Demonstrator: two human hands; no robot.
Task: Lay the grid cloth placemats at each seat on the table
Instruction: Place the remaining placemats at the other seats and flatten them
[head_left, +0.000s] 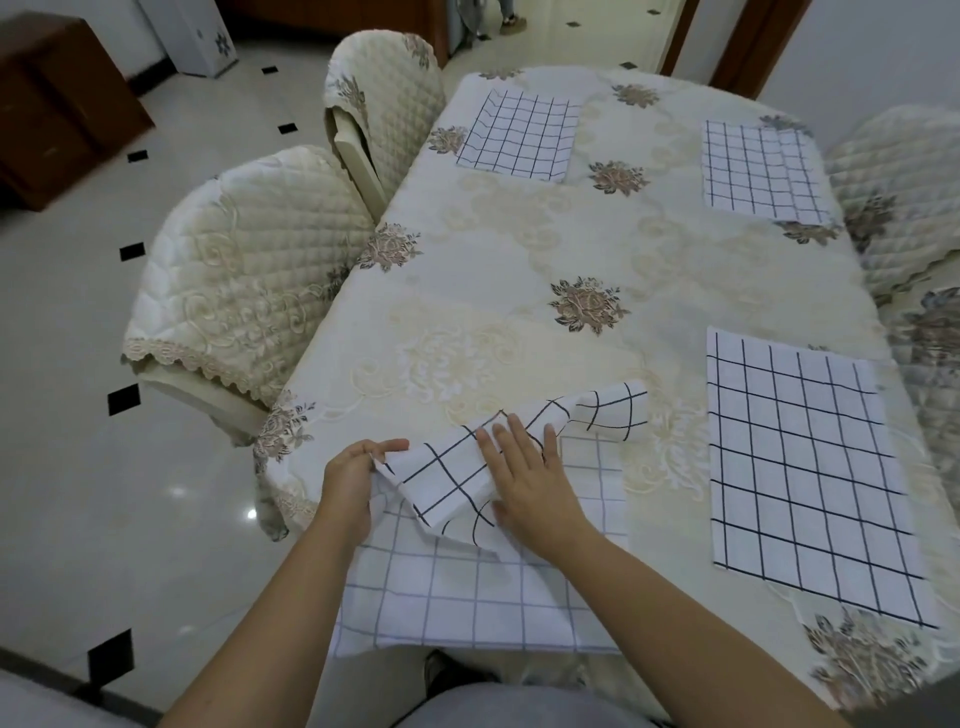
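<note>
Cream chairs (244, 275) beside table (519, 249), three flat placemats (800, 467), half-folded placemat (447, 475) nearest

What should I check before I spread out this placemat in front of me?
1. Left hand has a grip on a corner of the folded placemat: ok.
2. Right hand lies flat on the cloth and pins it: ok.
3. Placemat fully opened: not ok, a flap is doubled over on top.
4. Far left mat and near right mat lie flat: ok.
5. Far right mat lies flat: cannot tell, one side looks doubled.
6. Placemat's near edge lined up with the table edge: cannot tell.
</note>
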